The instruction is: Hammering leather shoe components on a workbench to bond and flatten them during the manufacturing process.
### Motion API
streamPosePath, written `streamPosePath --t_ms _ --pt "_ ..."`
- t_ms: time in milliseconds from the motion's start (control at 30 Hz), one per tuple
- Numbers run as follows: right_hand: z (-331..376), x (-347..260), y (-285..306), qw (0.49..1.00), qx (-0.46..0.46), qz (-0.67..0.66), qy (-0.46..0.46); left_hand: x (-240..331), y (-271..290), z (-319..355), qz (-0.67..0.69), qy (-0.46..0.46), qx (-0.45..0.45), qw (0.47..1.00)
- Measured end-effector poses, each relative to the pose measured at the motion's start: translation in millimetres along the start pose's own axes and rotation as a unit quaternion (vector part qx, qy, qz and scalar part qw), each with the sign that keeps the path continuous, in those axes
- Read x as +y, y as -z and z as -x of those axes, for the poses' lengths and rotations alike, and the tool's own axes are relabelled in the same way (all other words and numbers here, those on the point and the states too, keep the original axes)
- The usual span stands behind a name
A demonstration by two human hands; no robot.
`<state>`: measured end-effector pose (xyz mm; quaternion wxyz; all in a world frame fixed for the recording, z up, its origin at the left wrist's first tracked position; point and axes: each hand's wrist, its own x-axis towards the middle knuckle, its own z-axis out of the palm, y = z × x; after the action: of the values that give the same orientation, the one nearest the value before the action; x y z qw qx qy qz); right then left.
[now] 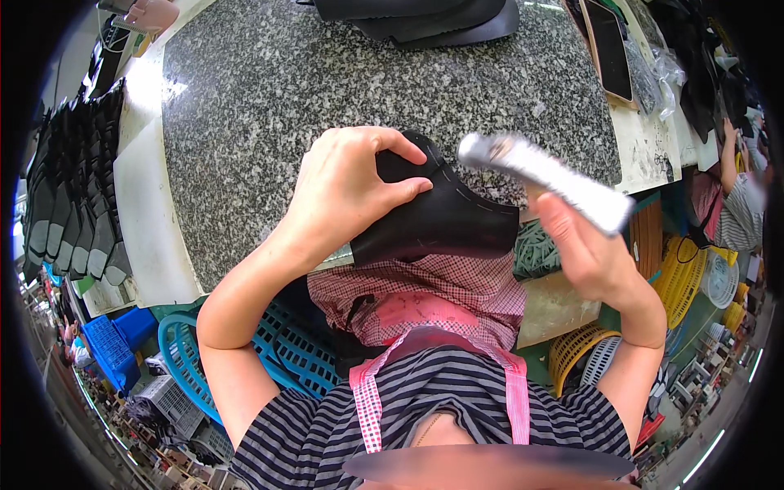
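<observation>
- A row of dark cut pieces (69, 192) is seen stacked on edge at the far left, beside a white board (147, 220) that borders the stone; below it, blue plastic baskets (122, 339) are set on the floor.
- A speckled grey granite slab (269, 90) is laid across the bench; its near edge is met just above the person's lap.
- The left hand (343, 192) is placed on the black leather piece (441, 216); the fingers are curled over the piece's upper rounded end, with the thumb pressed onto its face, so the piece is grasped and pinned at the slab's near edge.
- The black leather piece is found at the centre, lying partly on the granite and partly overhanging toward a red-and-white checked apron (425, 298); a line of pale stitching is visible along its curved upper edge.
- More black moulded pieces (425, 20) are piled at the far edge of the slab.
- The right hand (592, 257) is raised to the right of the leather piece, apart from it; its fingers are clenched around the handle of a silver metal tool (543, 175), whose blurred head is held above the piece's right end.
- A dark flat slab in a tan frame (608, 49) is propped at the upper right; yellow baskets (682, 273) are seen beyond the right forearm.
</observation>
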<state>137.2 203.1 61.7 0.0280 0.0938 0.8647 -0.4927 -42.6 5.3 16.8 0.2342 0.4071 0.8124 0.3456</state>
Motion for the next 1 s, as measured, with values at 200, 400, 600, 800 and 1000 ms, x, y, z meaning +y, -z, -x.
streamPosePath --t_ms 200,400,600,800,1000 --pt "-16 19 -17 0.986 0.010 0.109 0.124 6 2 -2 -0.013 0.006 -0.021 1.000" --pt "-18 6 -16 0.988 -0.004 0.086 0.130 -1 -3 4 -0.039 -0.020 0.015 0.999" --pt "-20 15 -25 0.988 -0.011 0.125 0.095 0 -4 36 -0.087 -0.012 0.059 0.994" --pt "-14 -8 -22 0.991 0.099 0.011 0.084 -4 -15 48 -0.038 -0.033 0.118 0.992" --pt "-24 -5 -25 0.991 -0.003 0.085 0.108 -9 -18 47 -0.020 -0.033 0.114 0.993"
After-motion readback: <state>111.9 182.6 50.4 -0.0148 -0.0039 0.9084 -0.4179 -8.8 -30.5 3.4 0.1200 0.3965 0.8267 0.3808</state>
